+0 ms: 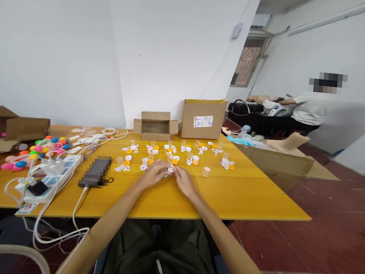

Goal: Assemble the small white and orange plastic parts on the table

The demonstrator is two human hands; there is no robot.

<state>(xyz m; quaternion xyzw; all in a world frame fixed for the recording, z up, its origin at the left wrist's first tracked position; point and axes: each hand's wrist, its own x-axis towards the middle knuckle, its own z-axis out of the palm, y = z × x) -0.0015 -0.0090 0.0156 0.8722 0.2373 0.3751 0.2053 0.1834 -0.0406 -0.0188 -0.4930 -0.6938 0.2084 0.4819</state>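
My left hand [155,174] and my right hand [184,180] meet over the yellow table [222,197], fingers bent in and closed. A small white piece with dark spots [170,169] shows between the fingertips of both; its exact kind is too small to make out. Something bluish lies below the left fingers, mostly hidden. Around and behind the hands are small groups of clear plastic cups, orange and white round discs, and small white pieces. A clear cup [205,172] stands by itself to the right of my right hand. An orange disc [174,161] lies just beyond the fingertips.
Left of my hands are a phone [96,171] on a cable and a white power strip [52,178] with plugs. Colourful plastic balls [51,145] lie near an open carton [28,128]. Two cardboard boxes stand at the back, one open [155,126], one upright [202,119]. Another person [312,108] sits far right.
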